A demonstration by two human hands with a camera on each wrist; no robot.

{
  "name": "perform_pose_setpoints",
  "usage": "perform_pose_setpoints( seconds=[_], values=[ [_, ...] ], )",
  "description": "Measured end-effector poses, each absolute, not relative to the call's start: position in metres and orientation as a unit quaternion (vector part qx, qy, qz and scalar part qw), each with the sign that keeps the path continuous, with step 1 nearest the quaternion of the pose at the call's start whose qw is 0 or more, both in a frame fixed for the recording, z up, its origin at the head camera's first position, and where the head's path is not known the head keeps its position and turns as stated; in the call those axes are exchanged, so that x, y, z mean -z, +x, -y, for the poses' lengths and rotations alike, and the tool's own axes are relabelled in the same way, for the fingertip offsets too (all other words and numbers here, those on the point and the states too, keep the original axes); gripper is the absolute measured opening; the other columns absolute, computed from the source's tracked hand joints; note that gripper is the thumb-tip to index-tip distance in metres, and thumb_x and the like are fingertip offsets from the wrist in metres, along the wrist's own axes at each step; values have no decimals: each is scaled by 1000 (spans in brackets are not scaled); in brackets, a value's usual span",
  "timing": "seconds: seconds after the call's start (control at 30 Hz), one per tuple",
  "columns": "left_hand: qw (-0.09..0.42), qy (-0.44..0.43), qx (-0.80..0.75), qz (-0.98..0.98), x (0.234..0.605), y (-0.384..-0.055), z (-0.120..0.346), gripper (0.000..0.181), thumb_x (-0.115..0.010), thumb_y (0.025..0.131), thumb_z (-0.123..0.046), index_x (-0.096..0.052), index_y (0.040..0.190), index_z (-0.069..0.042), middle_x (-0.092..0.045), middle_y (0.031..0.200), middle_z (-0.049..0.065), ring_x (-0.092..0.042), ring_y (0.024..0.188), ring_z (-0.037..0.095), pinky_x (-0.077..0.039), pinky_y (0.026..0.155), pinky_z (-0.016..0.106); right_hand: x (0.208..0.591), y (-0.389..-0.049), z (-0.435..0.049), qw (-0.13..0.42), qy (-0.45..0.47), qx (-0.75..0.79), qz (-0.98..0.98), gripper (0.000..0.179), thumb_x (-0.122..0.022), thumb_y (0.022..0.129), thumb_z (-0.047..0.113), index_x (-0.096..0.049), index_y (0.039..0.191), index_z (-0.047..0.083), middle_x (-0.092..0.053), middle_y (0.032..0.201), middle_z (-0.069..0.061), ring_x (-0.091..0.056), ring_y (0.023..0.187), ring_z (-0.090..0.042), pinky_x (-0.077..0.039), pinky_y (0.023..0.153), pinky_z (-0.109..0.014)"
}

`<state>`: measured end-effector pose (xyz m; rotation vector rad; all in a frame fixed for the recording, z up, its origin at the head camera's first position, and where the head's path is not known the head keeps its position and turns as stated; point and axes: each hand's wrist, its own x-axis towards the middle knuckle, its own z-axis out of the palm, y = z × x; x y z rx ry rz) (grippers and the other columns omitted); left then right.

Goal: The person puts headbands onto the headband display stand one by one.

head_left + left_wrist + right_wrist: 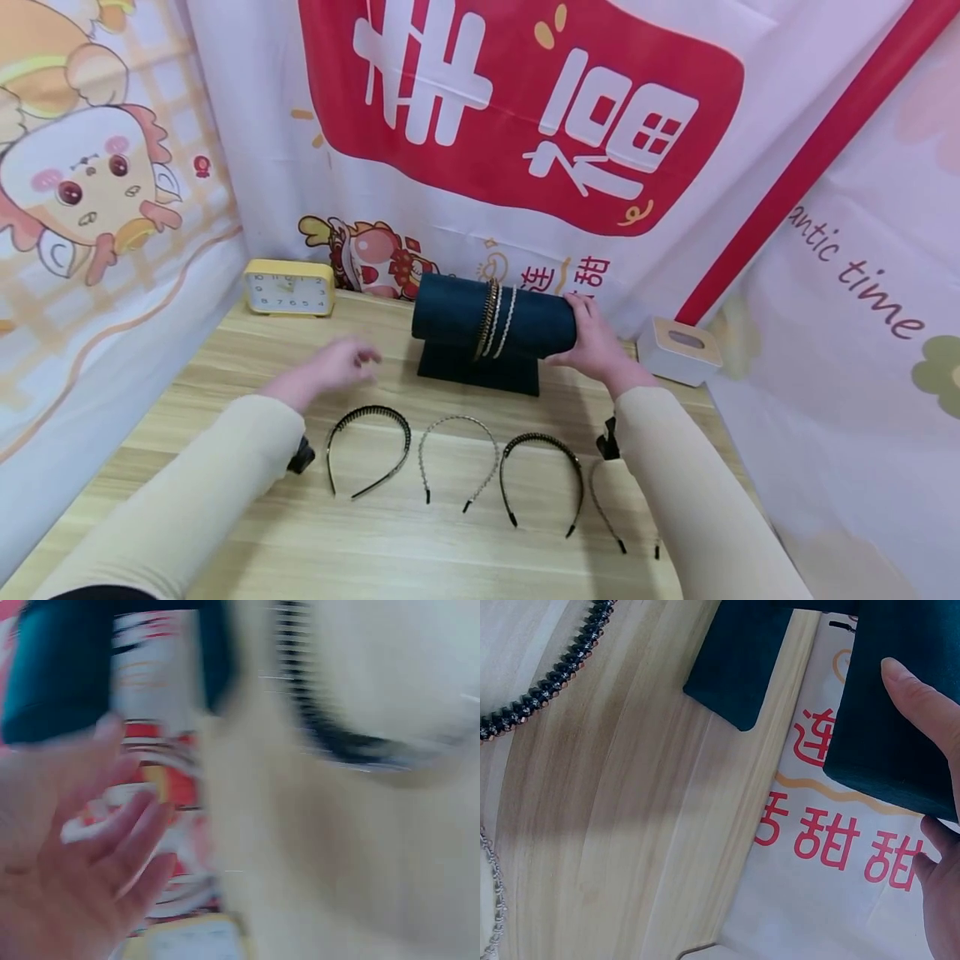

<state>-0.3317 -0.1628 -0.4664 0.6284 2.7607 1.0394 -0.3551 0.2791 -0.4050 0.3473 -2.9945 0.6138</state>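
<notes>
A dark teal velvet display stand (pixel 450 312) has a horizontal roll on a flat base. Round its middle sit a gold-and-dark band (pixel 489 321) and pale beaded bands (pixel 508 321). My right hand (pixel 596 342) grips the roll's right end; the right wrist view shows the thumb (pixel 922 701) along its surface and the other fingers at the end. Left of the stand, my left hand (pixel 341 367) hovers with loosely bent fingers, holding nothing. In the left wrist view, the hand (pixel 90 847) overlaps the roll's end (pixel 60 682), blurred.
Headbands lie in a row before the stand: a black toothed one (pixel 372 409), a silver beaded one (pixel 459 417), a dark braided one (pixel 542 437) and another (pixel 607 521) partly hidden by my right sleeve. A yellow clock (pixel 288 287) stands back left, a tissue box (pixel 678 350) right.
</notes>
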Motion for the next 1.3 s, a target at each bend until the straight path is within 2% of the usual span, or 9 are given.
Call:
perform_pose_setpoints(
  seconds=[0.13,0.3,0.5,0.6,0.73,0.83,1.0,1.2,1.3],
  values=[
    [111,246,-304,-913,500,-321,162,31,-81,80,-14,-67,103,0,-64,100,17,-61,93,32,-50,85,49,403,-355,-277,33,114,-198,973,120,-93,65,40,-18,157,21,-18,157,-11,-36,132,-36,-33,109,-54],
    [67,252,-294,-920,517,-315,155,21,-83,75,-8,-63,83,-8,-59,82,5,-56,79,22,-48,77,44,402,-355,-275,32,112,-196,974,120,-92,65,42,-18,157,21,-18,158,-11,-36,133,-35,-32,109,-53],
    [64,265,-312,-910,519,-318,152,20,-78,78,-2,-59,79,-8,-55,77,2,-52,75,19,-46,72,39,403,-355,-276,32,109,-198,973,120,-92,65,42,-18,157,22,-17,158,-10,-35,133,-34,-32,109,-53],
    [86,244,-355,-898,513,-321,155,17,-72,83,1,-56,82,-4,-56,76,4,-54,72,18,-47,67,35,403,-355,-276,32,110,-200,973,120,-92,65,42,-18,157,22,-17,158,-10,-35,133,-34,-33,109,-52],
    [155,164,-447,-866,489,-325,163,5,-58,93,3,-55,93,7,-58,72,11,-56,62,19,-49,57,32,403,-353,-277,29,107,-206,972,120,-93,65,41,-17,157,23,-16,158,-10,-35,133,-35,-33,109,-53],
    [193,90,-492,-844,463,-327,169,18,-51,100,-8,-57,99,9,-55,68,9,-52,57,16,-48,53,31,402,-352,-278,27,106,-206,973,120,-93,66,40,-17,157,22,-16,158,-10,-35,133,-35,-33,109,-53],
    [213,23,-537,-816,436,-330,177,31,-49,104,-20,-59,107,9,-52,69,2,-52,58,12,-52,58,29,402,-353,-279,28,109,-203,973,120,-93,65,41,-18,157,21,-17,158,-12,-35,133,-36,-32,109,-54],
    [241,15,-582,-776,419,-331,177,44,-51,103,-18,-48,133,15,-60,75,4,-58,65,11,-56,67,29,404,-356,-280,28,109,-196,974,121,-92,64,44,-18,157,21,-18,158,-10,-36,133,-36,-32,109,-54],
    [233,23,-610,-757,413,-333,173,43,-49,104,-14,-44,134,16,-63,80,4,-62,71,11,-56,74,31,403,-355,-279,26,107,-199,974,121,-92,65,43,-17,157,22,-17,158,-10,-35,134,-36,-32,109,-54]
  ],
)
